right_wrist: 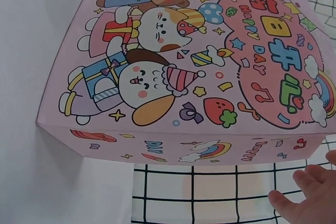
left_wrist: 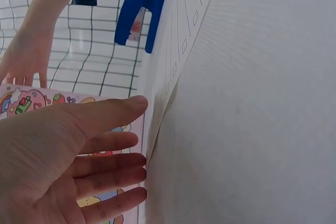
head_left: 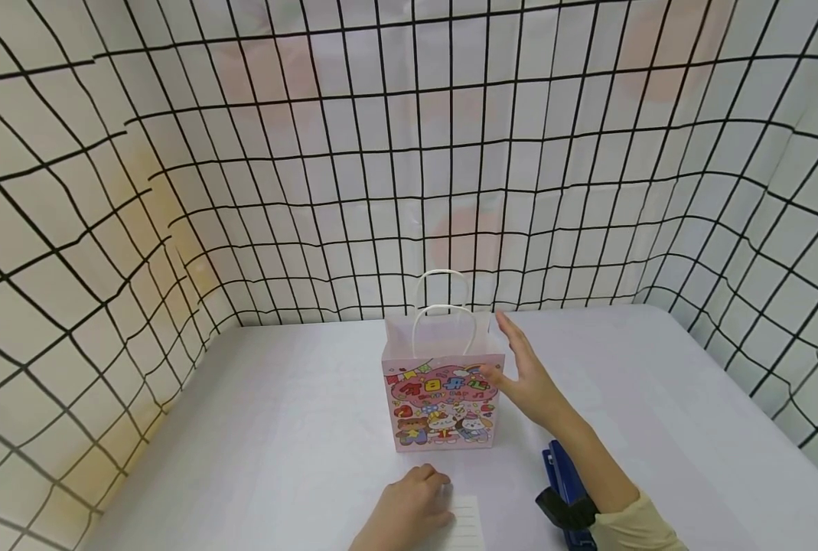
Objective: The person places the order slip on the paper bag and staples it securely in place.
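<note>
A pink paper gift bag with cartoon animals and white rope handles stands upright on the table. My right hand is spread beside the bag's upper right edge; I cannot tell whether it touches. In the right wrist view, its fingers are near the bag's top end. Before the bag, my left hand rests at a white lined sheet of paper. The left wrist view shows its fingers loosely extended near the paper, thumb apart. A blue stapler lies below the right forearm.
Black grid mesh over white sheeting encloses the back and both sides of the white table. A black strap-like piece sits by the right forearm, overlapping the stapler in the head view.
</note>
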